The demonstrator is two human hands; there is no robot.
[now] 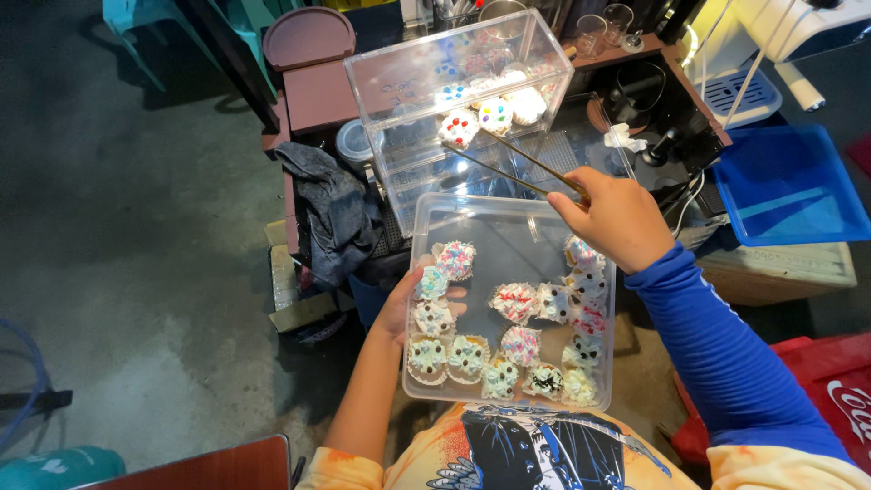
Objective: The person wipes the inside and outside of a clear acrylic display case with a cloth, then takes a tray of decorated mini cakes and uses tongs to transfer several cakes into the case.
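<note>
My left hand (399, 304) holds up a clear plastic tray (508, 231) from underneath; several small frosted cupcakes (514, 302) with sprinkles sit in it. My right hand (617, 218), in a blue sleeve, grips long metal tongs (517, 163). The tongs reach into a clear display case (399, 73), and their tips close on a white cupcake with coloured dots (459, 128). More decorated cupcakes (508, 104) stand on the shelf inside the case.
A dark cloth (331, 204) hangs left of the case. A blue plastic bin (789, 186) stands to the right, a red crate (835, 399) at the lower right. Round brown trays (308, 38) lie behind the case, glasses (603, 27) at the back.
</note>
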